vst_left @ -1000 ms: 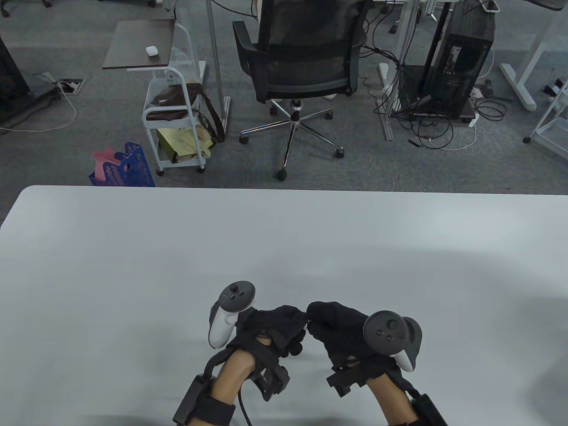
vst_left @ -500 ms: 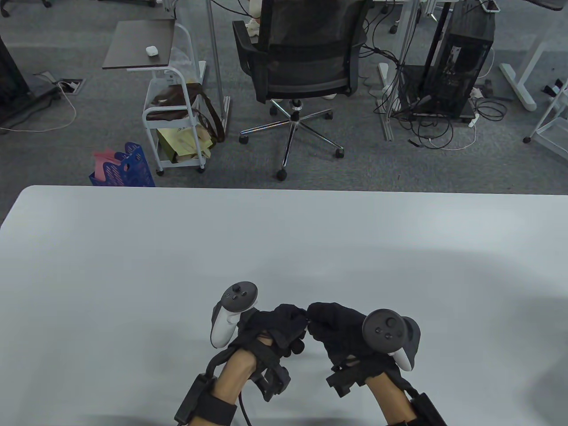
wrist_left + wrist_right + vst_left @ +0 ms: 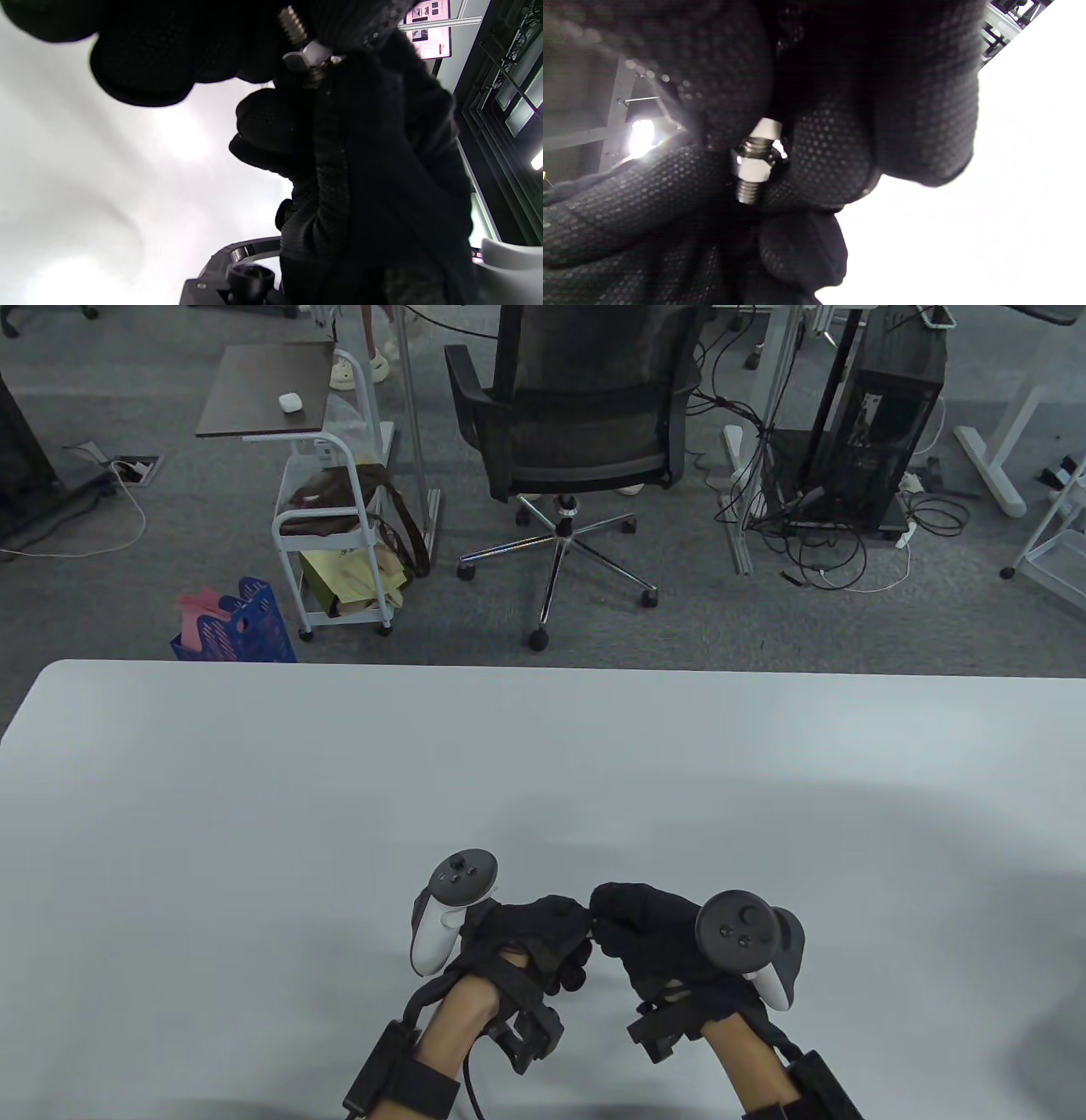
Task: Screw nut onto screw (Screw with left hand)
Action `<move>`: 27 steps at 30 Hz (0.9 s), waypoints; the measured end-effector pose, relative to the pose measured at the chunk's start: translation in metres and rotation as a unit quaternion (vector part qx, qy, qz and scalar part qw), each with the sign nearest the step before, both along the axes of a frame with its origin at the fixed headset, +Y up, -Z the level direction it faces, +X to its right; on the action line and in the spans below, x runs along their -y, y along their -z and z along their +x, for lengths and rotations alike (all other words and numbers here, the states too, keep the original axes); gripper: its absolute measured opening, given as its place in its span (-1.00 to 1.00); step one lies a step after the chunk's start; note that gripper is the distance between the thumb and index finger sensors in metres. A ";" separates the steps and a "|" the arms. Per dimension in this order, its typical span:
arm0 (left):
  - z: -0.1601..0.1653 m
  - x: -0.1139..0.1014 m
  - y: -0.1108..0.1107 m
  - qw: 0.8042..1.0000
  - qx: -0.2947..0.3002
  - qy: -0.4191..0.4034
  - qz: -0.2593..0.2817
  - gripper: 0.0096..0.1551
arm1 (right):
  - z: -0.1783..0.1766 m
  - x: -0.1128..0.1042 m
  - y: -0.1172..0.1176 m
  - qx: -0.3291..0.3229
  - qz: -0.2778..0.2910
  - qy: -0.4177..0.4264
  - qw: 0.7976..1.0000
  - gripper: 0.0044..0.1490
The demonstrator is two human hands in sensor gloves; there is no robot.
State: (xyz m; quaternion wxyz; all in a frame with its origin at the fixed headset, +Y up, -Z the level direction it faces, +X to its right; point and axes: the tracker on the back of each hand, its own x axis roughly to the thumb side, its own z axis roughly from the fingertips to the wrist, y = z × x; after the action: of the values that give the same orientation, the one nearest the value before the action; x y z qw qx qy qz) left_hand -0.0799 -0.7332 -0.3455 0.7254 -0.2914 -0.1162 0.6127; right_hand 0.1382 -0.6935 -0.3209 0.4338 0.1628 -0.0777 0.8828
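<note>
The counter [image 3: 543,780] is the landmark: both gloved hands hover just above its near edge, fingertips meeting. The left hand [image 3: 530,933] sits on the left of that meeting point, a tracker strapped to its back, and the right hand [image 3: 653,933] sits on the right, likewise strapped. From above, the hardware between them is hidden by the gloves.

The wrist views show it. The screw [image 3: 292,25] runs between the two sets of fingertips, with bare thread showing on either side of the nut [image 3: 306,56], so the nut is already on the thread and partway along. In the right wrist view the nut [image 3: 754,163] sits with thread poking out below it and a pale end of the screw [image 3: 766,127] above.

Each hand's grip is closed on the hardware: one pinches the screw, the other the nut, though which hand has which I cannot tell.

By my reading, the threading step is under way, not finished. The next move calls for another twist by the left fingers while the right hand holds its part steady and in line, then a re-pinch for the following turn.
</note>
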 end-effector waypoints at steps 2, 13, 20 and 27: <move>0.000 0.000 0.000 1.000 0.009 -0.012 -0.007 -0.36 | 0.000 -0.001 0.000 0.001 0.001 0.004 1.000 -0.47; -0.003 -0.005 -0.001 1.000 -0.015 -0.017 0.011 -0.32 | 0.003 -0.001 0.001 0.010 0.007 0.011 1.000 -0.47; -0.006 -0.012 -0.001 1.000 -0.014 -0.006 0.022 -0.42 | -0.001 0.000 0.000 -0.012 -0.008 0.004 1.000 -0.45; -0.008 -0.009 -0.002 0.999 -0.043 -0.025 0.006 -0.28 | -0.001 -0.007 -0.003 0.000 0.018 0.009 1.000 -0.47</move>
State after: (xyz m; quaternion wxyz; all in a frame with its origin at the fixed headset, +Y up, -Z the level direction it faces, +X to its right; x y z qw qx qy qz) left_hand -0.0882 -0.7239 -0.3440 0.7159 -0.2571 -0.0961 0.6420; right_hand 0.1377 -0.6866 -0.3177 0.4384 0.1704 -0.0952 0.8773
